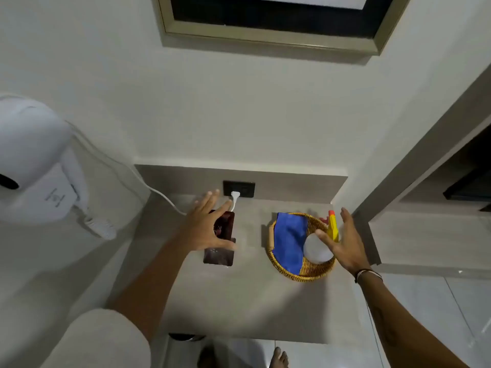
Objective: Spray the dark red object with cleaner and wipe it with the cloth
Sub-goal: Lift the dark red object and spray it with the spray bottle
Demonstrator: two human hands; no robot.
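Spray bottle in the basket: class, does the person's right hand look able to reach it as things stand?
Probably yes. The right hand is open just above the spray bottle in the basket; the blue cloth lies beside it, not over it.

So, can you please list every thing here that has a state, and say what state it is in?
Dark red object: flat on the counter, partly under the left hand.
Left hand: open, empty.
Right hand: open, empty, above the basket.
Spray bottle: lying in the basket.
Blue cloth: draped in the basket.
White plug: in the socket.
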